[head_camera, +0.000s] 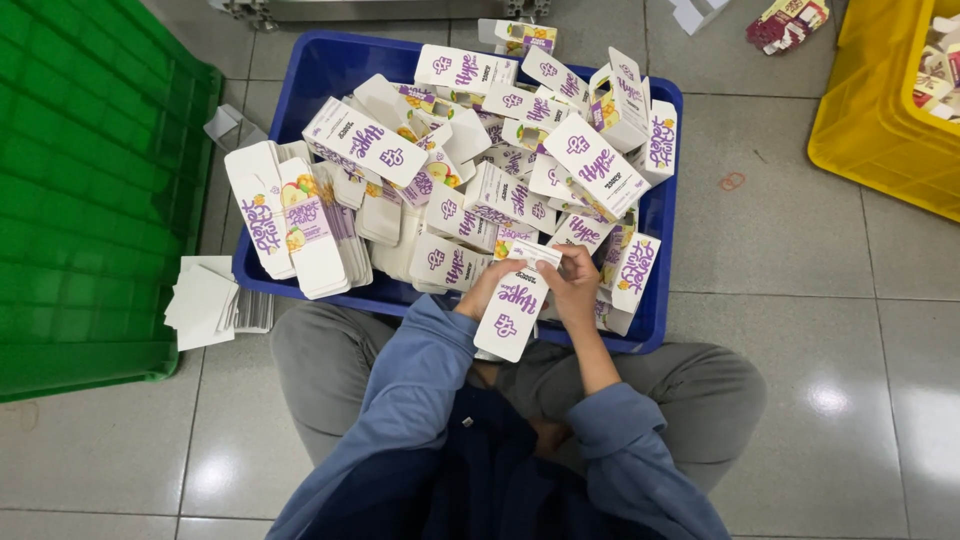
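Both hands meet on one white carton with purple lettering (512, 305), held over the near rim of the blue crate (655, 215). Our left hand (483, 288) pinches the carton's upper left edge; our right hand (573, 287) pinches the top flap (535, 254), fingers pressed onto it. To fold cleanly, we judge it best to keep the left grip firm on the body while the right works the flap along its crease. Inside the crate lie many finished cartons (595, 165); at its left end sits a stack of flat blanks (300, 225); a green crate (90, 190) stands further left.
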